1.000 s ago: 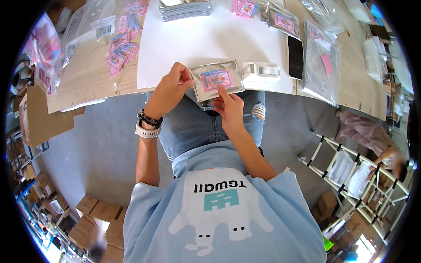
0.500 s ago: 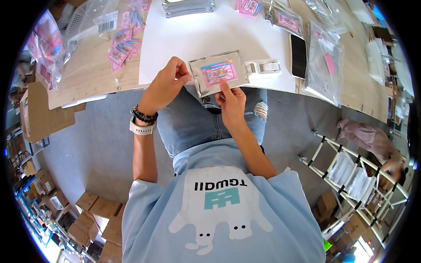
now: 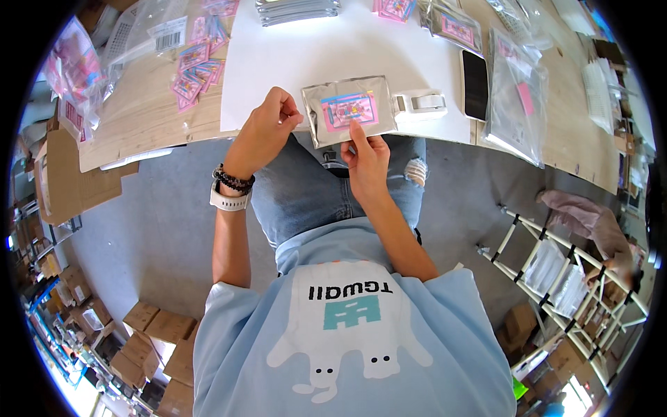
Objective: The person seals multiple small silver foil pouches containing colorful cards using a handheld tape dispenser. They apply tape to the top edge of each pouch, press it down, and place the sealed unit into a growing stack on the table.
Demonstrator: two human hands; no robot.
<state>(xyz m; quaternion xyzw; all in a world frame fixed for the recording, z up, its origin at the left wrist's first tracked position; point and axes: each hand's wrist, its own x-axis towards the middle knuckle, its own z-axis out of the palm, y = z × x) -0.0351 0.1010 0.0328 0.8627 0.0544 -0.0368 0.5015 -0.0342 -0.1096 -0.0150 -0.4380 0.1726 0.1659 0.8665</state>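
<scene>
The silver pouch (image 3: 347, 86), a pink-and-blue card (image 3: 349, 110) on its face, sits in the upper middle of the head view, and we see its lower edge reach past the front edge of the tabletop (image 3: 149, 125), above the blue jeans (image 3: 302, 198). At its right end stands the white tape dispenser (image 3: 420, 104), so close that we cannot tell whether the two touch. Above the pouch, we have room across the white sheet (image 3: 278, 52) up to the stack of silver pouches (image 3: 297, 12) at the top edge. The right grip (image 3: 367, 161) pinches the pouch's lower edge, thumb in front. The left grip (image 3: 265, 135) is curled just beside the left edge; we cannot tell whether its fingertips pinch anything.

We see pale wood either side of the sheet, gray floor (image 3: 160, 229) below, cardboard boxes (image 3: 163, 325) at lower left, and another person (image 3: 580, 217) by a rack (image 3: 517, 219) at lower right.

We count one held pouch, one dispenser, one phone (image 3: 475, 85) and one pink-tagged clear bag (image 3: 511, 128). The loose pink cards (image 3: 198, 75) at upper left overlap too much for us to count.
</scene>
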